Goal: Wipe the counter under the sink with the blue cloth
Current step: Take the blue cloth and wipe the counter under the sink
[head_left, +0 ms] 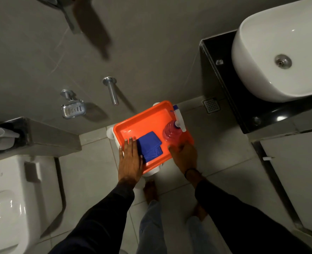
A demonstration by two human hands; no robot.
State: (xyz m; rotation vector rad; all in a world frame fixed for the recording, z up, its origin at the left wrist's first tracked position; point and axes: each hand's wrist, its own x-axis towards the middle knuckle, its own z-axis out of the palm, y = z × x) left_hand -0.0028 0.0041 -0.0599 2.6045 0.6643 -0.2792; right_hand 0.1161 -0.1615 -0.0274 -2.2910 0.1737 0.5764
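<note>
A folded blue cloth (150,146) lies in an orange tray (142,123) that rests on a white stool in the middle of the view. My left hand (130,158) lies flat, fingers together, over the tray's left near edge, just beside the cloth. My right hand (184,155) is at the tray's right near corner, fingers curled by the base of a pink spray bottle (171,132) standing in the tray. The black counter (224,85) carries a white basin (279,52) at the upper right.
A white toilet (14,202) stands at the lower left below a ledge. A metal soap dish (73,110) and a spout (112,90) stick out from the grey wall. A floor drain (211,105) sits beside the counter. White cabinet doors (298,171) run along the right. My bare feet stand below the stool.
</note>
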